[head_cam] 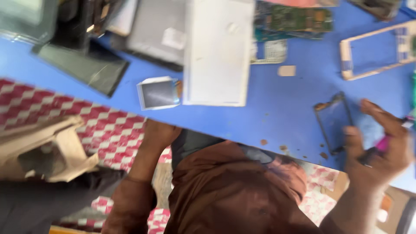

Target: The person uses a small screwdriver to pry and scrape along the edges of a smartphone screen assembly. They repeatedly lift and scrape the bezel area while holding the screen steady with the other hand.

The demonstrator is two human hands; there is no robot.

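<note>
The picture is blurred. My right hand is at the near right edge of the blue table, closed around a small pink-handled tool. Its thumb rests beside a dark, empty phone frame lying flat on the table. My left hand is at the table's near edge, and its fingers are hidden beneath or against that edge. Closest to it on the tabletop is a small silver display module. My brown shirt fills the bottom middle.
A white flat box lies mid-table, with a dark glass panel to its left. A green circuit board, a keypad piece and a tan phone frame sit at the far right. A red-and-white checked surface and a tan bag are below left.
</note>
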